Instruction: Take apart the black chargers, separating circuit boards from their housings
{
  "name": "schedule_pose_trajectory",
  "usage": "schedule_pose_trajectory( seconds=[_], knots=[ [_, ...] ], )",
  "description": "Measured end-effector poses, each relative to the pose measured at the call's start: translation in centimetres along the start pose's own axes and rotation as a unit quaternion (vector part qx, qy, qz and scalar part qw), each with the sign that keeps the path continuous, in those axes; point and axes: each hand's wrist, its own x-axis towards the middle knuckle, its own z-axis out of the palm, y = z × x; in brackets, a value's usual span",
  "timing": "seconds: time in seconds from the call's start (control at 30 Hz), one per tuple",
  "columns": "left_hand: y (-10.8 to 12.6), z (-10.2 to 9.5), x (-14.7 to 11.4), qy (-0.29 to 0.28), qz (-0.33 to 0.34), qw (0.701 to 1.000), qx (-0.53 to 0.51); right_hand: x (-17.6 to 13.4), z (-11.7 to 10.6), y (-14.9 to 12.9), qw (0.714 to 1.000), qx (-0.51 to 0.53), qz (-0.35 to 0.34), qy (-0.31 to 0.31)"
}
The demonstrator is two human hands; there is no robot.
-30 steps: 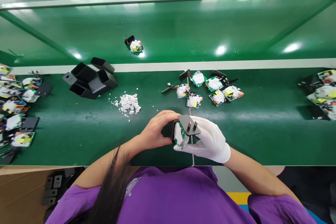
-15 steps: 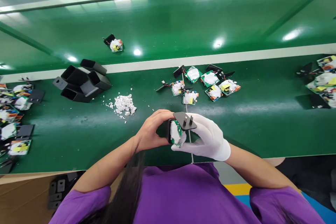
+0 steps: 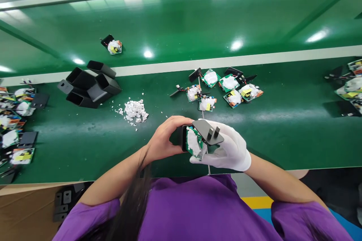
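Note:
My bare left hand (image 3: 167,138) is wrapped round a black plastic housing (image 3: 184,138), with its open end facing right. A green circuit board (image 3: 195,144) coated with white filler sticks out of that end at a tilt. My right hand (image 3: 227,145), in a white glove, holds the board, thumb below and fingers behind. A dark end cap (image 3: 208,131) with plug prongs leans over the board, close to the gloved fingers. How deep the board sits inside the housing is hidden.
White crumbs (image 3: 135,110) lie left of my hands, with several black housings (image 3: 89,83) behind. Several filled boards (image 3: 229,82) lie beyond my right hand. More boards are heaped at the far left (image 3: 19,120) and right. One board (image 3: 114,46) is on the back ledge.
More of the circuit board shows outside the housing. My right hand has shifted slightly right with the board and cap, and the cap has tilted further. My left hand has barely moved.

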Motion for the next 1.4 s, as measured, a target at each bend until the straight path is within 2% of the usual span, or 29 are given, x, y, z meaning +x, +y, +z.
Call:
schedule_pose_trajectory(
  seconds=[0.17,0.3,0.43,0.63,1.4],
  knots=[
    [0.09,-0.02,0.21,-0.004,0.012,1.000,0.005,0.78,-0.05,-0.11,0.995,0.074,-0.010,-0.066],
    [0.26,-0.18,0.38,-0.007,0.017,1.000,0.009,0.89,0.17,-0.02,0.997,0.055,-0.040,-0.022],
    [0.31,-0.30,0.43,-0.017,0.010,1.000,0.022,0.57,0.46,0.26,0.998,0.042,-0.043,-0.033],
    [0.23,-0.29,0.39,-0.017,0.009,0.999,0.028,0.23,0.65,0.34,0.999,-0.008,-0.043,0.001],
    [0.36,-0.06,0.11,-0.012,-0.014,0.999,0.027,0.05,0.88,0.22,0.998,-0.010,-0.035,0.044]
  ],
)
